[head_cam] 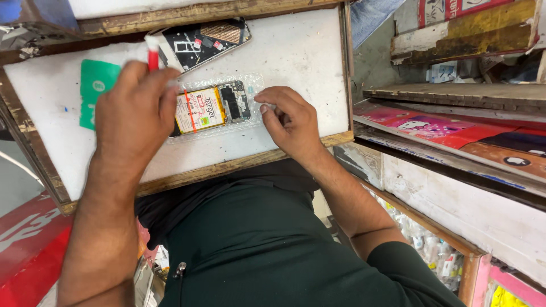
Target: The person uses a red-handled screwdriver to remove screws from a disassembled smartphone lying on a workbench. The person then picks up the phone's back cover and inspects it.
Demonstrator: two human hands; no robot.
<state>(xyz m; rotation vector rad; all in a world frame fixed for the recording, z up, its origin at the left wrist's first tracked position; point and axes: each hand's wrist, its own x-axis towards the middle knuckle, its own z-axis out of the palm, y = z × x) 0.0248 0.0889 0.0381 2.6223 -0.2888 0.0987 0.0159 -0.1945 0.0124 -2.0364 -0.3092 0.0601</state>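
working on an opened phone on my white table.

my left hand is clamped on a red-and-white tool, its tip hidden behind my knuckles, over the opened phone that lies in a clear plastic tray mid-table. my right hand pinches the tray's right edge, steadying it. i judge i'm working at the battery end; the next move calls for a steady tray and light pressure. a second opened phone and a green card lie on the scuffed, wood-framed table; cluttered wooden shelves crowd my right.
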